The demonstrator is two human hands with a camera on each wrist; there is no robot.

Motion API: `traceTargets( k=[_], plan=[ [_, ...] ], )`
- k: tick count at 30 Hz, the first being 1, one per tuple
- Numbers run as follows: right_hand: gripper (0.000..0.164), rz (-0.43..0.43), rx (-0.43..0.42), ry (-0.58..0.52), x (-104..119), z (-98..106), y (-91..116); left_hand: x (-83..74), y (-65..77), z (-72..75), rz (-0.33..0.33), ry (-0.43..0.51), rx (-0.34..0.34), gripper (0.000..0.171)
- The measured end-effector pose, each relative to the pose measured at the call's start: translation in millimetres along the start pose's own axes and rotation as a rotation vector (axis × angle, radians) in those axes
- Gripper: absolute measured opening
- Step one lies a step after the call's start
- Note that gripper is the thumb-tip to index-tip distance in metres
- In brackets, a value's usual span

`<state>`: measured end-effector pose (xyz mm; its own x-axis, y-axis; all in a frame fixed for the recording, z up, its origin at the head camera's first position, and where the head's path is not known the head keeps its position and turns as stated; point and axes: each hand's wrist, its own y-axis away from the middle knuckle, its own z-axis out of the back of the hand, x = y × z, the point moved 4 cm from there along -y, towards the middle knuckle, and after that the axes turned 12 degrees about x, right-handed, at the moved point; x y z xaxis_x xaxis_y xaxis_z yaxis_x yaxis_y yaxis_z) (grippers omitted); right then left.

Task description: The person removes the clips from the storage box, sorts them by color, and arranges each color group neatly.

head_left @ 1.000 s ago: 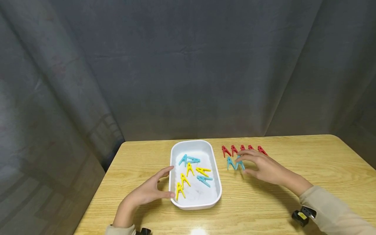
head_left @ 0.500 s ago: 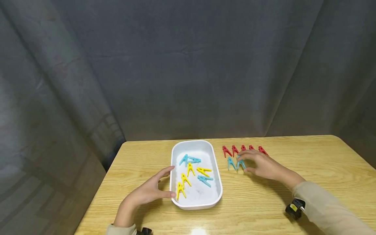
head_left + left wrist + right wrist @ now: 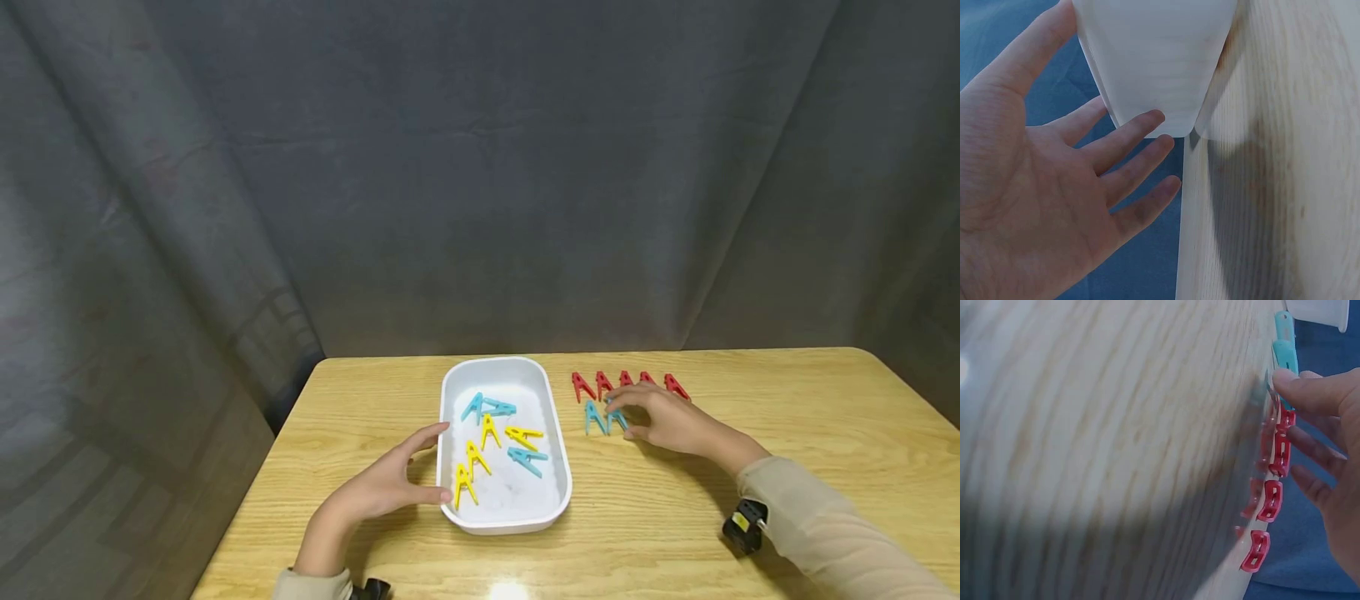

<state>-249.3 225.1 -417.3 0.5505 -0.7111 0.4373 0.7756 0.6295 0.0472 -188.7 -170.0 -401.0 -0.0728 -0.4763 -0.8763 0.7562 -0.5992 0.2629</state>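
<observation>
My left hand point(image 3: 384, 482) rests at the left side of a white tray point(image 3: 555, 500), fingers spread and fairly straight, with the thumb and index fingertip at the rim. In the left wrist view the other fingers of that hand point(image 3: 1079, 181) extend below the tray wall point(image 3: 1154, 69). Inside the tray lie several yellow clothespins point(image 3: 489, 431) and three light blue ones. My right hand point(image 3: 671, 419) pinches a light blue clothespin point(image 3: 618, 420) between thumb and fingertips, low over the table. Another light blue clothespin point(image 3: 595, 418) lies just left of it.
Several red clothespins point(image 3: 582, 387) form a row behind the light blue pair, partly covered by the right hand. The wooden table point(image 3: 780, 400) stretches to the right, and a grey curtain point(image 3: 480, 208) hangs behind its far edge.
The right hand's thumb and fingers have drawn closer around the light blue clothespin, and its forearm has shifted left. The clothespin has turned slightly. The left hand keeps its place at the tray.
</observation>
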Motion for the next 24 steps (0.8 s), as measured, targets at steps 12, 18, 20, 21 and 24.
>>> traceTargets(
  k=[12,18,20,21,24],
  plan=[
    [0.039,-0.014,0.015,0.012,-0.8,-1.5,-0.3,0.4,0.2,-0.4,-0.012,-0.001,0.001,0.09],
    [0.041,0.001,0.007,-0.001,1.4,1.8,-0.9,0.5,0.1,-0.5,-0.01,-0.002,-0.003,0.09],
    [0.041,0.012,-0.003,-0.003,3.6,4.7,-1.3,0.3,-0.1,-0.4,-0.011,-0.005,-0.004,0.09],
    [0.041,0.016,-0.009,-0.003,5.2,6.4,-1.4,0.3,-0.2,-0.4,-0.011,-0.005,-0.003,0.09],
    [0.042,0.03,-0.024,0.001,10.6,11.4,-1.5,0.1,-0.4,-0.2,-0.01,-0.002,0.0,0.09]
  ],
)
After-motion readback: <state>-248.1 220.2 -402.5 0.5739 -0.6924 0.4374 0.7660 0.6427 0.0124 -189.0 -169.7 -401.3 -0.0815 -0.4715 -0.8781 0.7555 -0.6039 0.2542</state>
